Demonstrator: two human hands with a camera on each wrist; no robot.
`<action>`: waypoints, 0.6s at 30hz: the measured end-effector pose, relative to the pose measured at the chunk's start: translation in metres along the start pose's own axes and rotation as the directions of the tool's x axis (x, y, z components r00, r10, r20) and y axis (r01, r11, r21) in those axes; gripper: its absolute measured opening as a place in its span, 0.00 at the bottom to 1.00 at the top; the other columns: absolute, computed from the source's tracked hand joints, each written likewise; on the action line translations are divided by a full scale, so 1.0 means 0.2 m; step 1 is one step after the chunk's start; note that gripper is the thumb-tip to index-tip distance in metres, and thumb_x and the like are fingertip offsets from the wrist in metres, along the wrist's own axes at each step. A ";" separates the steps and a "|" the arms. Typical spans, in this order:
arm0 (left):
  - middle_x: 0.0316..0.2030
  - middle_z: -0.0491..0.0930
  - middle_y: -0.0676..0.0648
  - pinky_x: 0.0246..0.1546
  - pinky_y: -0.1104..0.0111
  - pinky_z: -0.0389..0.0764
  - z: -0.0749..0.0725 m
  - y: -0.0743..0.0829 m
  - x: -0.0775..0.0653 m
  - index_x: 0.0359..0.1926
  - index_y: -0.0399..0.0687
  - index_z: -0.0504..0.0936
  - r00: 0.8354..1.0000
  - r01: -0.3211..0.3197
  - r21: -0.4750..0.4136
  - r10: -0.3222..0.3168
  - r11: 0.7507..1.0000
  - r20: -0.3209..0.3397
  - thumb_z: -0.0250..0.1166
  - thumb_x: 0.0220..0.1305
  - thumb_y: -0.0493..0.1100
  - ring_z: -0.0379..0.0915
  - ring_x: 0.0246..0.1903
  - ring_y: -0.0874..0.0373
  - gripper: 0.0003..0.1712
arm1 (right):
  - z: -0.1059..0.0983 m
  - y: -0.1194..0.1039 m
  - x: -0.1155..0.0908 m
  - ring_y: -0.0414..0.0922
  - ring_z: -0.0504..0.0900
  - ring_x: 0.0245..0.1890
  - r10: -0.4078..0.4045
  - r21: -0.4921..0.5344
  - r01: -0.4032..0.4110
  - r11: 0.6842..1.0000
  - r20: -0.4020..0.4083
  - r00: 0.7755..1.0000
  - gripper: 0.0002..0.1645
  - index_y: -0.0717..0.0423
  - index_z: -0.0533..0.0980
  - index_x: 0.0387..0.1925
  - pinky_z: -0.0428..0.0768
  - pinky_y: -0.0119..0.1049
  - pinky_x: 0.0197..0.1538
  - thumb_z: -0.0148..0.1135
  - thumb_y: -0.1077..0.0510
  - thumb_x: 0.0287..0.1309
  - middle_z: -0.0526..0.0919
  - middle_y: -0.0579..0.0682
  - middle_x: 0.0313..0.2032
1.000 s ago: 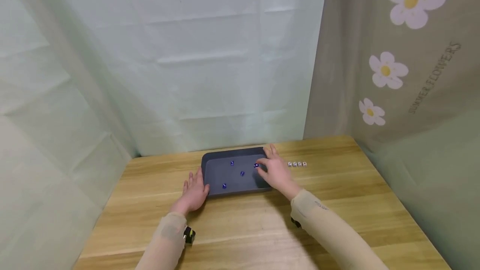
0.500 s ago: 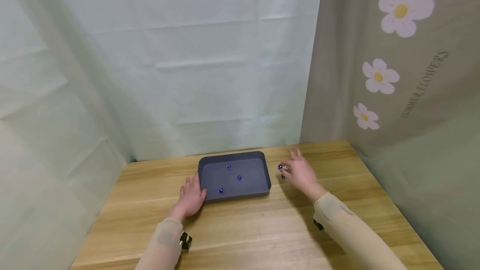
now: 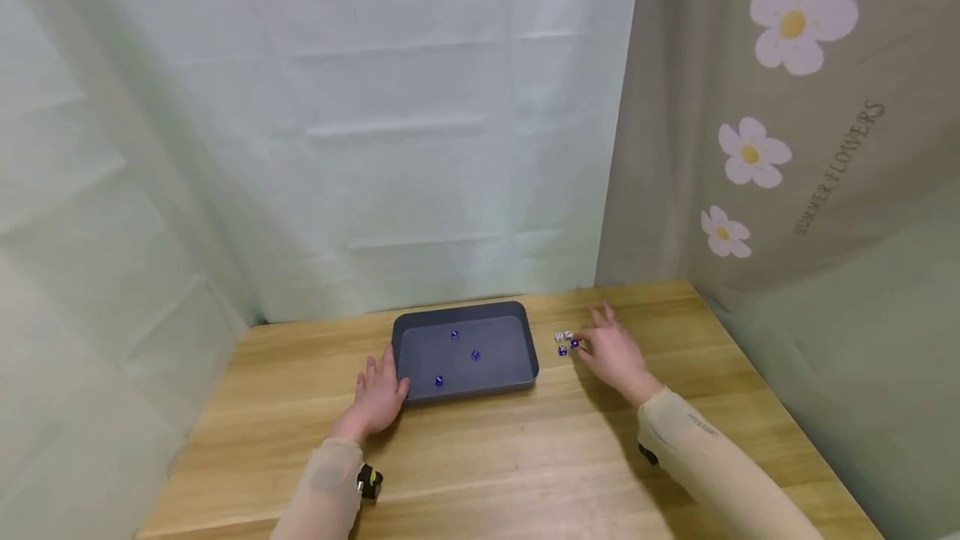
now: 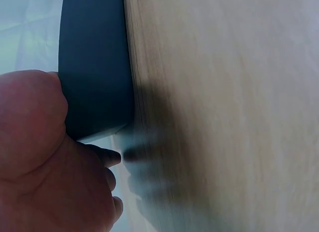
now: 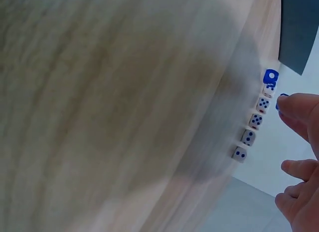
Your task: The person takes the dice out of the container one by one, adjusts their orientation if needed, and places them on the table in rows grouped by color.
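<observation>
My left hand rests against the left end of the dark grey tray, fingers straight along its wall and thumb by the near corner. Three blue dice lie apart inside the tray. To the right of the tray, my right hand pinches a blue die between thumb and index finger, low over the table. Another blue die sits just left of it, in front of a row of white dice. Several white dice show in the right wrist view; my hand hides part of the row in the head view.
The wooden table meets a pale hanging cloth behind the tray. A flowered curtain hangs at the right. A dark wrist device is on the left sleeve.
My right hand has carried a blue die out of the tray's right side and across to the row of white dice. The left hand stays at the tray's left end.
</observation>
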State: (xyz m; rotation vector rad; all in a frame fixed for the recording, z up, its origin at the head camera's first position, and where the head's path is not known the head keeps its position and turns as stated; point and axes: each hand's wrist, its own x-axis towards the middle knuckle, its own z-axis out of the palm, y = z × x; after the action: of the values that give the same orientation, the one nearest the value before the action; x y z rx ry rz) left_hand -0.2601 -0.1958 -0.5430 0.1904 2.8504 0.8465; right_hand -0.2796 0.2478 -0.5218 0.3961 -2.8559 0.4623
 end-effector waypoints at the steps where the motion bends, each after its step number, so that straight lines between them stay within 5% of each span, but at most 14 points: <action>1: 0.81 0.39 0.21 0.75 0.32 0.27 0.00 0.00 0.00 0.82 0.25 0.32 1.000 -0.003 -0.003 0.003 1.000 -0.004 0.49 0.82 0.44 0.22 0.80 0.24 0.46 | 0.00 0.00 0.00 0.72 0.57 0.79 -0.005 -0.005 0.005 1.000 -0.004 1.000 0.16 0.52 0.91 0.50 0.71 0.69 0.68 0.79 0.55 0.61 0.68 0.70 0.75; 18: 0.82 0.35 0.24 0.75 0.33 0.24 -0.02 0.00 0.01 0.82 0.25 0.31 1.000 0.004 -0.018 -0.003 1.000 0.009 0.48 0.82 0.44 0.20 0.80 0.25 0.46 | 0.03 -0.02 0.02 0.74 0.57 0.78 0.011 -0.032 -0.011 0.999 0.012 1.000 0.15 0.53 0.91 0.47 0.64 0.69 0.73 0.80 0.56 0.58 0.69 0.73 0.73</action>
State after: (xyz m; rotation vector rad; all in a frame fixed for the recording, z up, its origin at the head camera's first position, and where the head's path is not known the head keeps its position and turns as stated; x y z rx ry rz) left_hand -0.2621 -0.1979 -0.5402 0.1864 2.8323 0.8686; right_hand -0.2837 0.2407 -0.5242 0.3789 -2.8747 0.4170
